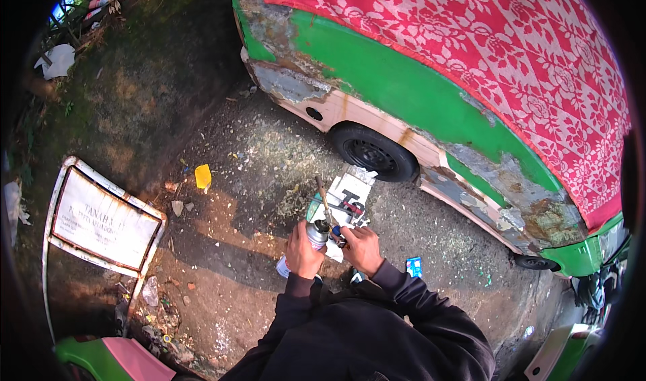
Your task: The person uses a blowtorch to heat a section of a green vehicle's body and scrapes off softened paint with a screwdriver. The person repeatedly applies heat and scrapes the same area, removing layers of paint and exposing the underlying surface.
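Note:
In front of my body, my left hand (304, 254) wraps around a silver and white gas canister (318, 232), which is tilted with its dark top upward. My right hand (364, 249) grips the blue knob end of a blowtorch head (325, 207) right beside the canister's top. The torch's brass-coloured tube points away from me; no flame can be made out. Whether the head is fixed to the canister is hidden by my fingers. Just beyond, several tools with dark and red parts (353, 205) lie on white sheet material (348, 185) on the ground.
A van with worn green and pink paint (383, 73) stands ahead, partly under a red floral cloth (469, 33). Its black rear wheel (373, 151) is near the tools. A rusty-framed sign bearing writing (103, 217) stands left. A blue packet (414, 267) and yellow scrap (203, 177) lie about.

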Motion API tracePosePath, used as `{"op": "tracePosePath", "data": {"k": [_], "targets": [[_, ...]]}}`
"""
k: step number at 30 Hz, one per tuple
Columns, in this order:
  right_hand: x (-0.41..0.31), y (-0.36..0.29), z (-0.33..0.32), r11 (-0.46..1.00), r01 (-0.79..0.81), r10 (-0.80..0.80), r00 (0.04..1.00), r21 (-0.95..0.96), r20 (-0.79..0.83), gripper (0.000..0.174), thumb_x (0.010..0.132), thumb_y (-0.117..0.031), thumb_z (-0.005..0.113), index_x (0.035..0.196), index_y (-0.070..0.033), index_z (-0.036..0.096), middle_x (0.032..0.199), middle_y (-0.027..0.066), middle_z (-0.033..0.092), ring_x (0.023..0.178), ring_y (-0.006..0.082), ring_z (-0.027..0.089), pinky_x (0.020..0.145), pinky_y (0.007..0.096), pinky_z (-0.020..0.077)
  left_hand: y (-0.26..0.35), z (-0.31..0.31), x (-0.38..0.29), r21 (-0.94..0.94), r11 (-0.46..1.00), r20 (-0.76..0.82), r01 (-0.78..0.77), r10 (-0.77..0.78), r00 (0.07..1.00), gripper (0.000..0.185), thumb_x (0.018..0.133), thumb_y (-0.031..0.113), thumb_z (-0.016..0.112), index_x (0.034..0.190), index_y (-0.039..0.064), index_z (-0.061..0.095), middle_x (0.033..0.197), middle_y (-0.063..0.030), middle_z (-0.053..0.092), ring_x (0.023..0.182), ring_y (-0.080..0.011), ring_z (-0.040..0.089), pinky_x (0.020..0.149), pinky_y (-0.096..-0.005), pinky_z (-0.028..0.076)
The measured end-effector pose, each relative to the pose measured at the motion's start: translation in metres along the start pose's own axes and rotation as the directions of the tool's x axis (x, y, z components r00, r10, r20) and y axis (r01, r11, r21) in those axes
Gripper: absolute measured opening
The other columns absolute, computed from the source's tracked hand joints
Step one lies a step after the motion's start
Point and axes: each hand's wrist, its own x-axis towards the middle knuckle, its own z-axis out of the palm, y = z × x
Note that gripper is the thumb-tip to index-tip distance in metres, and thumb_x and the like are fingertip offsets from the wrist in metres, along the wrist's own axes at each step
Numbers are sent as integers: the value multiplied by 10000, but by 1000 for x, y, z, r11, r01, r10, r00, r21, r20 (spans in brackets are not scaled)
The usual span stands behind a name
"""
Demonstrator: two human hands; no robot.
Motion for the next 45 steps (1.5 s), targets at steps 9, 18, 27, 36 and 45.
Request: {"op": "tracePosePath", "data": {"k": [9, 18, 27, 36, 45], "targets": [[14, 2, -29, 701, -555, 478, 832, 449, 282, 397, 1022, -393, 649, 1070, 0, 614, 685, 139, 657, 616, 220, 643, 593, 385, 475, -14, -2, 4, -67, 998, 25, -10, 12, 1000, 772, 651, 144, 878, 1328, 51, 518, 1180, -199, 652, 1091, -429, 642, 909, -519, 526], [22, 31, -14, 207, -592, 527, 738, 779, 421, 417, 1101, -350, 496, 834, -42, 585, 664, -53, 435, 513, 56, 367, 456, 255, 292, -16, -29, -12, -197, 971, 95, -138, 159, 983, 717, 658, 156, 893, 1275, 61, 541, 1102, -192, 706, 1025, -420, 698, 846, -474, 557], [26, 45, 11, 588, -599, 600, 774, 544, 204, 313, 947, -184, 607, 715, 26, 603, 615, -21, 543, 543, 48, 431, 472, 296, 344, -10, -48, -26, -259, 954, 134, -148, 187, 973, 685, 643, 132, 880, 1253, 72, 575, 1070, -184, 714, 1010, -418, 702, 851, -465, 560], [41, 31, -14, 835, -473, 457, 881, 281, 125, 248, 813, -194, 724, 841, 44, 659, 624, 162, 657, 545, 273, 653, 583, 409, 518, -14, -57, -30, -280, 951, 156, -131, 180, 971, 677, 637, 153, 904, 1229, 68, 587, 1066, -181, 713, 1011, -417, 699, 854, -466, 558], [55, 32, -23, 948, -298, 310, 945, -114, 104, 467, 825, -217, 752, 1158, -47, 473, 593, 127, 649, 558, 358, 677, 543, 453, 531, -17, -56, -24, -215, 956, 208, -198, 243, 947, 691, 634, 208, 940, 1220, 82, 596, 1077, -179, 715, 1024, -415, 697, 846, -468, 559]]}}
